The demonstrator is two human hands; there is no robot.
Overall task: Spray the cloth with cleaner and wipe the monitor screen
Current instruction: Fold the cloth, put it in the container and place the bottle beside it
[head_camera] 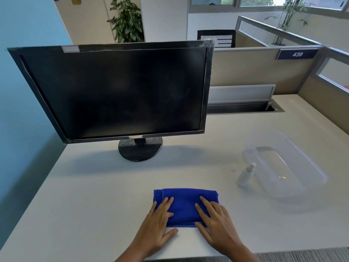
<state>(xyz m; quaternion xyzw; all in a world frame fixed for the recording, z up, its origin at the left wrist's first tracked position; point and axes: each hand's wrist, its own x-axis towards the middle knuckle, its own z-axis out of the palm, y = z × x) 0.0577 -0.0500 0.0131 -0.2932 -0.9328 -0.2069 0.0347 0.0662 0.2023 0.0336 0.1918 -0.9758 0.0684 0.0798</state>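
The left hand [156,229] and right hand [217,225] lie flat, fingers [166,203] straight, pressing the folded blue cloth [186,205] onto the desk [94,195]. Soft and limp, it should pinch up best by a folded edge. The light spray bottle [245,174] stands beyond and right of the fingers.

— What sort of place is this?
— An office. A pale desk [94,195] carries a dark monitor [117,91], and beige cubicle partitions [255,72] fence it at the far right, one bearing a plate [297,54] numbered 439.
— Anything else?
— A black mesh chair [217,37] behind the partition, leafy plants [128,21] beyond, windows [255,0] at the far right
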